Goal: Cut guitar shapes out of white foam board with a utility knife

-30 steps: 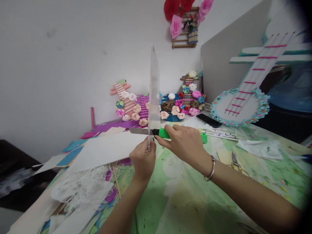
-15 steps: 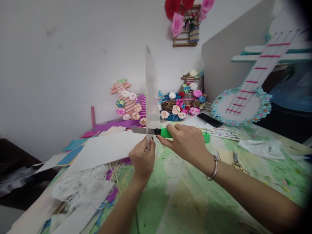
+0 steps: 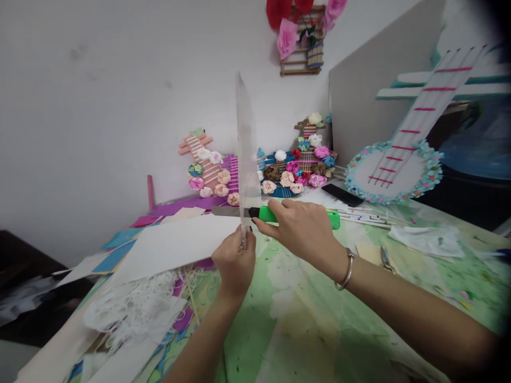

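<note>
Near the middle of the view, my left hand (image 3: pixel 235 261) is closed round the lower end of a thin white sheet (image 3: pixel 246 143), which stands upright and shows almost edge-on. My right hand (image 3: pixel 305 230) grips a green utility knife (image 3: pixel 334 220) held level. Its long blade (image 3: pixel 223 211) is out and points left, crossing the sheet just above my left fist. Whether the blade has cut into the sheet I cannot tell. The right thumb lies close to the sheet's edge.
White boards (image 3: pixel 171 242) and tangled white string (image 3: pixel 131 306) lie at left. Scissors (image 3: pixel 386 259), a black phone (image 3: pixel 342 195) and a crumpled tissue (image 3: pixel 427 240) are at right. Flower-trimmed model instruments (image 3: pixel 207 165) line the wall; a larger white one (image 3: pixel 393 167) leans at right.
The knife and my right hand have shifted slightly left, with more blade past the sheet. The whole view has also moved a little. Both grips are the same.
</note>
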`<state>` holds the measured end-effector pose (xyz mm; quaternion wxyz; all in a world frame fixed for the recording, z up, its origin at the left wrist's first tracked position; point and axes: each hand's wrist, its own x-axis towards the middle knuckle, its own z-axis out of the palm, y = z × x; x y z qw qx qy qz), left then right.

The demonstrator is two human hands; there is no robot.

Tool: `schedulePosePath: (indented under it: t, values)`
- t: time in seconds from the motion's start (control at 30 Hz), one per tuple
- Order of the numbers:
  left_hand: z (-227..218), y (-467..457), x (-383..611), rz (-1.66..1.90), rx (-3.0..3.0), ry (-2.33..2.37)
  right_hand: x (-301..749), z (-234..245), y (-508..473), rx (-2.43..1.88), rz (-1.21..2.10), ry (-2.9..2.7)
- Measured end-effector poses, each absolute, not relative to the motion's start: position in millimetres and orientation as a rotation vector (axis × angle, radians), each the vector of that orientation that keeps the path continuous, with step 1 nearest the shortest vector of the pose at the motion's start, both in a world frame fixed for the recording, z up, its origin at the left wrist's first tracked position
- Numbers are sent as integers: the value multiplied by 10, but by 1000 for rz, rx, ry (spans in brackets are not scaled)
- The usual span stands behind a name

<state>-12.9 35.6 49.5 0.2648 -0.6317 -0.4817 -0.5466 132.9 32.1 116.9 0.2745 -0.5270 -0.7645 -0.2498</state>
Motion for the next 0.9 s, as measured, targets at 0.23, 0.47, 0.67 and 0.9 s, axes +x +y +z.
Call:
schedulePosePath:
  t: [0.23, 0.47, 0.67, 0.9]
  values:
    - [488, 333, -113, -1453, -1703, -1272, 1329, 1204, 317, -1418, -616, -2083]
    - [462, 320, -135, -1452, -1679, -1269, 1293, 1217, 332, -1423, -587, -2094]
    - [407, 249, -186, -1463, -1672, -1338, 1236, 1171, 278, -1385, -625, -2093]
    - [502, 160, -347, -1435, -1706, -1527, 1057, 1092, 158, -1301, -608, -2143]
